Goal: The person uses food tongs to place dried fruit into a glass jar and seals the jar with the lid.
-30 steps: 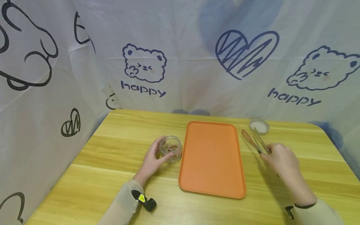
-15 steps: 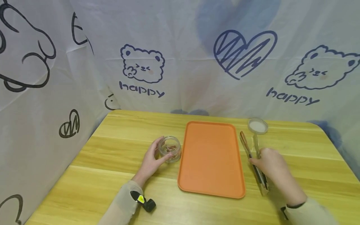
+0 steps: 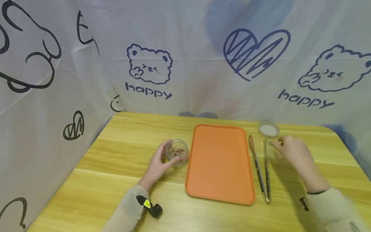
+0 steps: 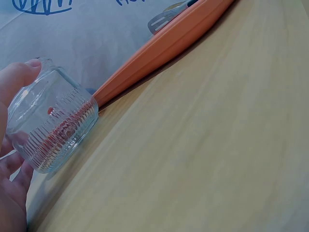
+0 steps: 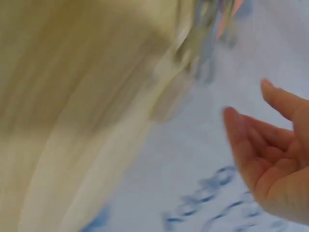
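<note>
My left hand point(image 3: 157, 164) grips a clear glass jar point(image 3: 180, 160) from its left side, thumb at the near side. Inside the jar lie small reddish-brown pieces, too small to identify; the left wrist view shows ribbed glass point(image 4: 72, 121). The jar stands on the table against the orange tray point(image 3: 220, 164). Right of the tray lies a pair of tongs point(image 3: 267, 175), arms spread and joined end toward me. My right hand point(image 3: 297, 154) hovers beside their far end, holding nothing, its fingers loosely bent in the right wrist view. A round clear lid point(image 3: 269, 129) lies just beyond.
The wooden table point(image 3: 121, 145) has its back edge close to a white cloth point(image 3: 197, 80) with printed drawings. Another cloth face rises along the left side. The tray fills the middle, between the jar and the tongs.
My right hand set the tongs down on the table beside the tray, let go, and moved up and right toward the lid. The left hand still holds the jar in place.
</note>
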